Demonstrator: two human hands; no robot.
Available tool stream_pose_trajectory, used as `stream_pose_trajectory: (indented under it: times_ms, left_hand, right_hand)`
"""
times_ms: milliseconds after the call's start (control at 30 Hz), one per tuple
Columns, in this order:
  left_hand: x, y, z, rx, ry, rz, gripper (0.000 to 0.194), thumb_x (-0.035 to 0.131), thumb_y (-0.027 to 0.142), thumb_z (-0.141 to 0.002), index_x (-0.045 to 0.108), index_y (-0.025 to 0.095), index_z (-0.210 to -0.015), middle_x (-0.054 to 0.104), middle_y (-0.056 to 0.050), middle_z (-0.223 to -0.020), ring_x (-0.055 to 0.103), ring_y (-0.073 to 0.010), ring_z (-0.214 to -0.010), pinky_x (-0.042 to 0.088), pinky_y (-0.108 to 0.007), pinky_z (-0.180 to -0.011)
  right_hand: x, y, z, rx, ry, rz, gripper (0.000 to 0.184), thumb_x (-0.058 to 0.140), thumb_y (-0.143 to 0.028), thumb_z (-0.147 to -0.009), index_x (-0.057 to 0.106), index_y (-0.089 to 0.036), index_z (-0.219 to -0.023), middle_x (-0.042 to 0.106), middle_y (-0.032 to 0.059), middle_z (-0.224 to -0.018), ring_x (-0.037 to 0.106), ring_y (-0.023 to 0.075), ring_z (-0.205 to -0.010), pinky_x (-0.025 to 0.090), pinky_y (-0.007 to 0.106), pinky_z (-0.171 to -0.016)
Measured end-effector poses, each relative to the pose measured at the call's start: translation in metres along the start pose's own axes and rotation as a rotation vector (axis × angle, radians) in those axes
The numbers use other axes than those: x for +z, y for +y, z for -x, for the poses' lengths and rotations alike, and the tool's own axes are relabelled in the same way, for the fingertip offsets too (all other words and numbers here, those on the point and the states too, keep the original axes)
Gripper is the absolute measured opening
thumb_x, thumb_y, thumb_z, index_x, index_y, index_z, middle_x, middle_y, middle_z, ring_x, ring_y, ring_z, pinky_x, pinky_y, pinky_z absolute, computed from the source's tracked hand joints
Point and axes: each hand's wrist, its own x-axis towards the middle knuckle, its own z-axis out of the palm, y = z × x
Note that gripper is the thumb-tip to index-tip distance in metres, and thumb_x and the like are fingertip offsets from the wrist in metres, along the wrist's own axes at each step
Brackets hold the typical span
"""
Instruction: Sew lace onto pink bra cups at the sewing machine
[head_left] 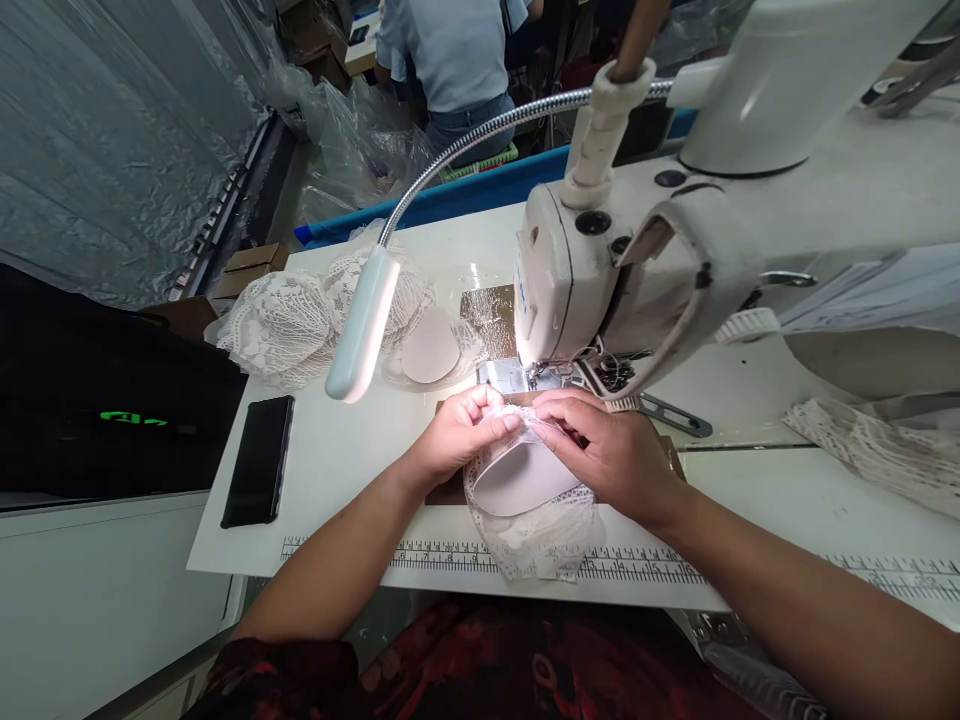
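Just in front of the sewing machine (559, 270), the lace piece (536, 490) hangs toward the wearer from both hands, its smooth oval pad below the grip. The left hand (465, 432) and right hand (600, 440) pinch its upper edge, fingertips nearly closed. Left of the machine lie a phone (259, 460) and, farther, bundled lace (281, 325).

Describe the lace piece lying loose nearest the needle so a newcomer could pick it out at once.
Find the white sewing machine, then the lamp head hanging to its left. Between them, on the white table, lies the lace piece. Its smooth oval pad shows bare, unlike the lace heap beside it, and no hand touches it, unlike the similar held piece.
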Motion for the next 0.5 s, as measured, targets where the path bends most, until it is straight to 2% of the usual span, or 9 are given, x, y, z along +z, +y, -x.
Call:
stream_pose_trajectory:
  times_ms: [200, 333, 500]
  left_hand:
    - [0.0010, -0.0001, 0.0007, 0.001, 0.012, -0.015, 0.036, 0.075, 0.034, -0.072, 0.044, 0.016, -0.071, 0.054, 0.003, -0.063, 0.048, -0.0063, -0.053, 0.034, -0.019, -0.051]
    - [-0.0005, -0.0011, 0.0002, 0.005, -0.017, 0.041, 0.035, 0.076, 0.031, -0.070, 0.044, 0.016, -0.072, 0.056, 0.003, -0.066, 0.049, -0.0064, -0.056, 0.036, -0.019, -0.053]
    - [-0.0012, -0.0007, 0.0000, -0.029, -0.061, 0.104, 0.034, 0.080, 0.023, -0.066, 0.054, 0.015, -0.088, 0.062, 0.000, -0.082, 0.058, -0.0093, -0.070, 0.044, -0.022, -0.066]
  right_hand:
    - [-0.0032, -0.0057, -0.0038, 0.125, -0.066, -0.138, 0.020, 0.053, -0.029, -0.088, 0.066, -0.021, -0.076, 0.069, 0.0025, -0.073, 0.061, 0.0152, -0.068, 0.044, 0.027, -0.063]
    - [-0.0029, -0.0079, -0.0055, 0.200, -0.061, -0.174, 0.017, 0.057, -0.022, -0.083, 0.062, -0.020, -0.066, 0.068, 0.0009, -0.077, 0.061, 0.0136, -0.069, 0.043, 0.026, -0.062]
    - [-0.0004, -0.0069, -0.0051, 0.193, -0.042, -0.202, 0.016, 0.058, -0.018, -0.079, 0.060, -0.019, -0.064, 0.069, 0.0019, -0.082, 0.061, 0.0152, -0.075, 0.043, 0.026, -0.064]
